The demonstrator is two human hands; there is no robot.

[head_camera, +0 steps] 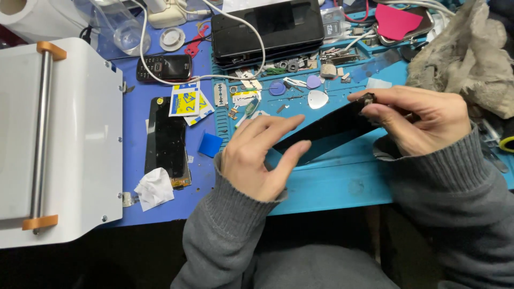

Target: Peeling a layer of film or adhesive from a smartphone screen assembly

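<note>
Head view: both hands hold a flat black phone screen [329,130] edge-on above a blue work mat [342,182], tilted so its right end is higher than its left. The left hand [257,158] pinches the lower left end, thumb underneath and fingers laid along the top edge, closed on the screen. The right hand [415,119] grips the upper right end, fingers curled over the corner and thumb pressed against the edge, also closed on it. Both wrists are in grey knitted sleeves.

To the left of the hands, a second black phone [167,140] lies flat on the blue table top, with a crumpled white tissue [154,187] touching its lower end. Just beside that phone are small yellow-and-white packets [187,101] and a small blue square card [210,144]. Further back lies a small dark keypad phone [163,68], with a white cable [143,53] crossing over it. A white machine with a metal bar and orange ends [59,139] fills the left side.

Behind the held screen, the mat carries guitar-pick-shaped opening tools [317,98], a razor blade [220,94] and small loose parts. A black box-shaped device [266,29] sits at the back, and a grey rag [466,53] is heaped at the right, near the right hand. A pink card [396,21] lies at the top right.
</note>
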